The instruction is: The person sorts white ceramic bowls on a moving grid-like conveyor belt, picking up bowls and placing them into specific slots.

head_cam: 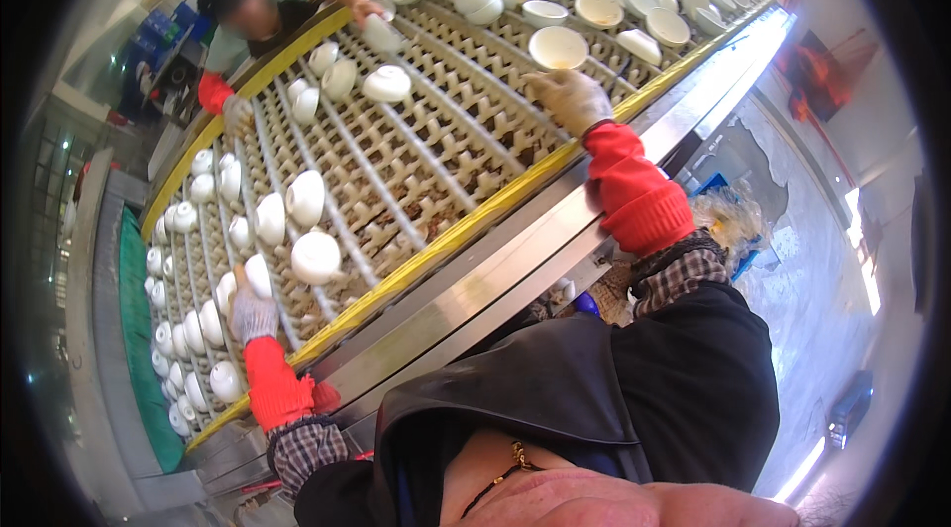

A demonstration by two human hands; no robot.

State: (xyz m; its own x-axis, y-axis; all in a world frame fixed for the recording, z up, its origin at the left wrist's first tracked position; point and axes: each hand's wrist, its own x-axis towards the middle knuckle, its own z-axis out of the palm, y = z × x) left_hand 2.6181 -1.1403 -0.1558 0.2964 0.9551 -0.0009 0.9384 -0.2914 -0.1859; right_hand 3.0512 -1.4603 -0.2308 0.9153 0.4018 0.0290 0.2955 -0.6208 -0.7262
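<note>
My right hand [570, 100], in a pale work glove with a red cuff, is at the near side of a slatted conveyor. Its fingers meet the lower rim of a cream-white bowl [559, 48]; whether they grip it I cannot tell. My left hand [252, 310], also gloved, is at a white bowl [258, 276] tilted on its side among the conveyor's rods, its fingers against it. Another white bowl [226, 293] touches the fingers' left side. Between my hands, a white bowl [316, 257] and several others rest upside down or tilted on the pale plastic links [446, 133].
Across the conveyor a co-worker [256, 14] reaches in with both hands, one at a white bowl [383, 34]. Bowls lie heaped at the top right. A yellow edge strip [446, 233] and a metal rail [475, 271] run along my side. A green belt [141, 349] lies beyond the left end.
</note>
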